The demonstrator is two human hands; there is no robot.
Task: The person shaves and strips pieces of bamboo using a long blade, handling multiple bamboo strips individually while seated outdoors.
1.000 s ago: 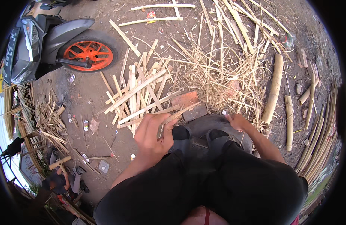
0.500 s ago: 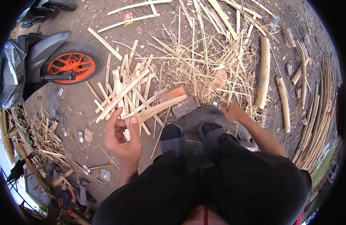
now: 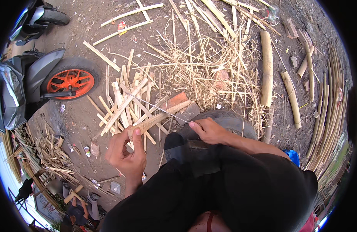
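My left hand [image 3: 126, 154] is closed on a flat bamboo slat [image 3: 159, 118], the thumb pressed on its near end. The slat's far end lies by an orange brick [image 3: 175, 101] and a grey block [image 3: 187, 114]. My right hand [image 3: 210, 130] is closed round one end of a long, thin, blade-like tool [image 3: 157, 106], seen almost edge-on. The tool slants up and left, crossing over the slat in this view; whether they touch I cannot tell. Its handle is hidden in my fingers. Below my right hand is a black tyre [image 3: 240, 121].
Split bamboo pieces [image 3: 122, 102] lie piled beyond my left hand, with a heap of shavings [image 3: 209, 65] ahead. A bamboo pole section [image 3: 266, 69] and long poles [image 3: 331, 104] lie right. A motorcycle wheel [image 3: 72, 83] stands left. Another person [image 3: 79, 212] sits lower left, holding bamboo.
My right hand has moved left from beside the tyre to near the slat, and the thin blade-like tool now shows in it. My left hand keeps its hold. The view has shifted slightly.
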